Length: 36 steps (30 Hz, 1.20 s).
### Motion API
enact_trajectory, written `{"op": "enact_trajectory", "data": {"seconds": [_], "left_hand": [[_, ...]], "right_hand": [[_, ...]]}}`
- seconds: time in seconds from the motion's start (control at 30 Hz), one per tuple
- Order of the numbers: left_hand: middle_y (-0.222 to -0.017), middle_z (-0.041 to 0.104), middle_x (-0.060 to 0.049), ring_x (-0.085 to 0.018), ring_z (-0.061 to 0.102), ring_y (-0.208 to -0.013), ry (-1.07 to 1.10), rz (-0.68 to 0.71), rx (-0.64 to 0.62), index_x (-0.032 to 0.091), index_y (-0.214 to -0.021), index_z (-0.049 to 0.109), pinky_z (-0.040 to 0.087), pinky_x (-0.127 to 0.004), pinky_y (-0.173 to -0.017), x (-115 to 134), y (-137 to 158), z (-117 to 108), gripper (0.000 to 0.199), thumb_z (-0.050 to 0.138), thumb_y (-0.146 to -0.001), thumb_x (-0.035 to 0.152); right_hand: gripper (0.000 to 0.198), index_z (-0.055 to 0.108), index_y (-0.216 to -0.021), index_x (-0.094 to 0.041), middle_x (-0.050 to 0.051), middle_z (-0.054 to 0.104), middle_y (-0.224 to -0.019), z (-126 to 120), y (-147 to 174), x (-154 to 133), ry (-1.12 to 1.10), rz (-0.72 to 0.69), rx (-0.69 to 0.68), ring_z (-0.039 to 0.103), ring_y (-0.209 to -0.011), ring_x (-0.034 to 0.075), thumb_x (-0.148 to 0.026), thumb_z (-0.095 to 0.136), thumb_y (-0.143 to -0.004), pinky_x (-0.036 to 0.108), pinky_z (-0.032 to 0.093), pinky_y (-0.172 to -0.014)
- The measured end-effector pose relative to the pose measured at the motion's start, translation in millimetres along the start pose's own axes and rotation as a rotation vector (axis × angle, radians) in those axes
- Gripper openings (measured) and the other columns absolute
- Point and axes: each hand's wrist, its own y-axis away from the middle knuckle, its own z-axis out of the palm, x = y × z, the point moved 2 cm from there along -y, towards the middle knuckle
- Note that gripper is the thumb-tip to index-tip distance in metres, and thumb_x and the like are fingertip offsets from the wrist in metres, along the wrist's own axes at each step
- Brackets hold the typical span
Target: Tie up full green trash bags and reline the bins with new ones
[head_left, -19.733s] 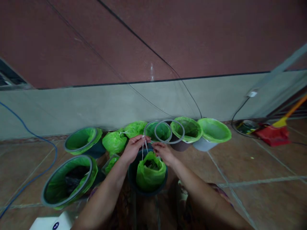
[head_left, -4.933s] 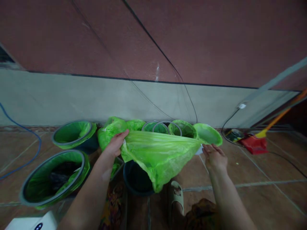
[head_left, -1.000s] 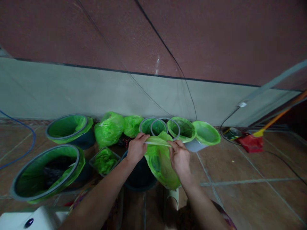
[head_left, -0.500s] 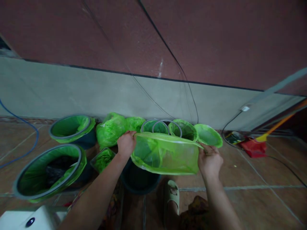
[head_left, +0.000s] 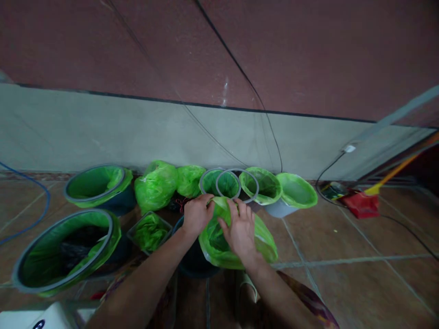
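In front of me my left hand (head_left: pixel 198 214) pinches the upper rim of a light-green plastic bag (head_left: pixel 264 237). My right hand (head_left: pixel 241 228) is close beside it, its fingers closed over the same rim and the thumb towards the bag's mouth. The bag hangs open, its mouth facing me and its lower edge sagging to the right. Partly behind the bag and my left forearm stands a dark blue bucket (head_left: pixel 197 267) on the floor.
Bins lined with green bags (head_left: pixel 96 183) (head_left: pixel 65 246) stand left. Stuffed green bags (head_left: pixel 156 187), a square basket (head_left: pixel 149 231), grey rings (head_left: pixel 236 185) and a lined white bin (head_left: pixel 297 192) line the wall. A red dustpan (head_left: pixel 361 204) and cable (head_left: pixel 318 183) lie right.
My right hand has moved left, close to my left hand. The bag, stretched wide between both hands before, is now gathered at its rim and hangs down with its mouth open.
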Motion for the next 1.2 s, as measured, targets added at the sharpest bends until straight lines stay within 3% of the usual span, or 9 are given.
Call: {"op": "enact_trajectory", "data": {"seconds": [0.1, 0.37, 0.57, 0.7, 0.8, 0.93, 1.0, 1.07, 1.2], "left_hand": [[-0.101, 0.074, -0.001, -0.016, 0.068, -0.092, 0.007, 0.08, -0.054, 0.024, -0.102, 0.069, 0.049, -0.025, -0.082, 9, 7, 7, 0.023, 0.05, -0.088, 0.024], [-0.098, 0.071, -0.003, -0.019, 0.066, -0.09, -0.16, 0.037, -0.073, 0.025, -0.1, 0.068, 0.049, -0.027, -0.076, -6, 2, -1, 0.024, 0.057, -0.08, 0.017], [-0.102, 0.071, -0.003, -0.019, 0.067, -0.091, -0.14, -0.049, -0.017, 0.025, -0.106, 0.069, 0.049, -0.027, -0.08, -23, -6, -13, 0.03, 0.055, -0.082, 0.016], [-0.104, 0.072, -0.003, -0.019, 0.067, -0.09, -0.131, -0.107, 0.028, 0.025, -0.107, 0.069, 0.049, -0.026, -0.081, -31, -12, -20, 0.03, 0.053, -0.083, 0.018], [-0.104, 0.072, -0.003, -0.019, 0.067, -0.091, -0.101, -0.116, 0.052, 0.024, -0.108, 0.069, 0.05, -0.027, -0.082, -30, -14, -20, 0.031, 0.053, -0.082, 0.018], [-0.106, 0.072, -0.003, -0.019, 0.067, -0.095, -0.02, -0.033, 0.029, 0.023, -0.107, 0.069, 0.05, -0.027, -0.087, -16, -8, -9, 0.032, 0.054, -0.08, 0.016], [-0.106, 0.073, -0.003, -0.018, 0.067, -0.095, 0.019, 0.008, 0.008, 0.023, -0.107, 0.069, 0.05, -0.027, -0.087, -6, -3, -2, 0.032, 0.053, -0.08, 0.016], [-0.105, 0.073, -0.002, -0.017, 0.067, -0.095, 0.03, 0.033, -0.021, 0.023, -0.108, 0.068, 0.05, -0.027, -0.087, 3, 1, 3, 0.031, 0.053, -0.081, 0.017], [-0.106, 0.073, -0.002, -0.018, 0.067, -0.095, -0.073, 0.019, -0.084, 0.025, -0.109, 0.067, 0.05, -0.027, -0.085, 6, 1, 2, 0.033, 0.056, -0.08, 0.016]], "right_hand": [[0.029, 0.066, -0.112, -0.018, 0.011, 0.063, -0.11, -1, -3, 7, -0.035, 0.046, 0.024, 0.055, -0.098, 0.024, -0.027, 0.048, -0.092, 0.04, 0.041, -0.086], [0.032, 0.072, -0.104, -0.017, 0.009, 0.067, -0.098, -25, -9, 53, -0.236, 0.126, 0.281, 0.063, -0.087, 0.018, -0.026, 0.044, -0.092, 0.031, 0.049, -0.079], [0.034, 0.074, -0.098, -0.013, 0.011, 0.069, -0.092, -47, -4, 103, -0.156, 0.318, 0.418, 0.062, -0.081, 0.021, -0.032, 0.047, -0.088, 0.034, 0.049, -0.077], [0.036, 0.071, -0.106, -0.016, 0.014, 0.066, -0.103, -58, 3, 129, 0.034, 0.552, 0.367, 0.061, -0.085, 0.025, -0.031, 0.047, -0.084, 0.038, 0.048, -0.074], [0.056, 0.055, -0.131, -0.016, 0.019, 0.055, -0.125, -54, 4, 113, 0.169, 0.541, 0.254, 0.055, -0.104, 0.034, -0.033, 0.057, -0.077, 0.045, 0.046, -0.08], [0.072, 0.036, -0.144, -0.019, 0.018, 0.039, -0.144, -29, 3, 48, 0.115, 0.139, 0.115, 0.042, -0.122, 0.035, -0.029, 0.062, -0.076, 0.05, 0.039, -0.094], [0.068, 0.038, -0.143, -0.019, 0.017, 0.04, -0.145, -15, 1, 19, 0.062, 0.018, 0.05, 0.042, -0.121, 0.033, -0.028, 0.06, -0.079, 0.049, 0.038, -0.096], [0.053, 0.048, -0.136, -0.017, 0.016, 0.048, -0.138, -6, -1, 4, 0.04, 0.002, 0.0, 0.046, -0.114, 0.032, -0.026, 0.055, -0.084, 0.046, 0.039, -0.093], [0.035, 0.065, -0.116, -0.019, 0.011, 0.063, -0.116, -6, -9, 19, -0.013, 0.063, 0.039, 0.054, -0.102, 0.026, -0.015, 0.046, -0.087, 0.041, 0.041, -0.09]]}}
